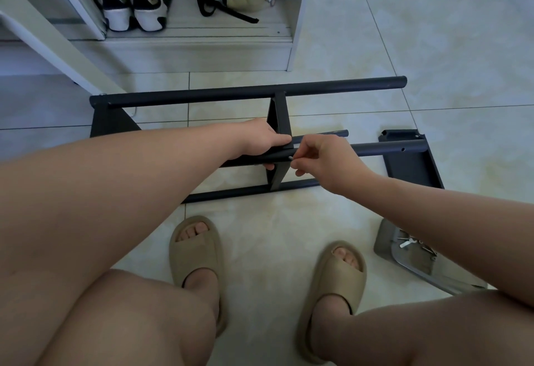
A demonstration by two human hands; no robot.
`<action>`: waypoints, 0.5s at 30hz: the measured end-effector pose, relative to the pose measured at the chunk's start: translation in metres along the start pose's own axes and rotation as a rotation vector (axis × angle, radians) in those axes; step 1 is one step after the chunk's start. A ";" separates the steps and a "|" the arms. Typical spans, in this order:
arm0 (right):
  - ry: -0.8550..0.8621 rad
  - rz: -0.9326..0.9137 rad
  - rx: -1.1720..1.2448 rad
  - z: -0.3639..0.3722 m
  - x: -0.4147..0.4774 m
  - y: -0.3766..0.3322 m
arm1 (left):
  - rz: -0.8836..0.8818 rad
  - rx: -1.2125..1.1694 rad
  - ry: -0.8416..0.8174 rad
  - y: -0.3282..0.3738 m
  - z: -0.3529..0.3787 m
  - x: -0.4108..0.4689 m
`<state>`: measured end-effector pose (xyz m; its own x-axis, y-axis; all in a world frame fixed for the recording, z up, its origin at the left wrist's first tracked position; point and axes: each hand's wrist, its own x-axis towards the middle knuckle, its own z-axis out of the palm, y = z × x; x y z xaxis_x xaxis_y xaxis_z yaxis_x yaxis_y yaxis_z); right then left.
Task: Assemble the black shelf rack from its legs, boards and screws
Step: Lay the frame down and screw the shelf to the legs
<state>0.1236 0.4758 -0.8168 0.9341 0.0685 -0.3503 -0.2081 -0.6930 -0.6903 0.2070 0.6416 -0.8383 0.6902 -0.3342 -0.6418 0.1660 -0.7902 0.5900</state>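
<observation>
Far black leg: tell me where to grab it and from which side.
Grip the far leg on its bare round stretch right of the middle board, coming from above; it lies level and nothing crowds that part.

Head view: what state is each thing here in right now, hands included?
Left hand: grips a black leg.
Right hand: pinches a small screw against that leg.
Shelf rack: partly built, lying on its side on the floor.
End board: flat on the floor; whether it is fastened cannot be told.
Tray: on the floor, holding loose screws.
</observation>
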 end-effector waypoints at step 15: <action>0.013 -0.040 -0.064 0.012 0.008 0.000 | 0.016 -0.019 0.004 -0.001 0.002 -0.003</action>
<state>0.1274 0.4846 -0.8270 0.9449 0.0879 -0.3152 -0.1524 -0.7342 -0.6616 0.2037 0.6423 -0.8376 0.6960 -0.3448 -0.6299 0.1682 -0.7745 0.6097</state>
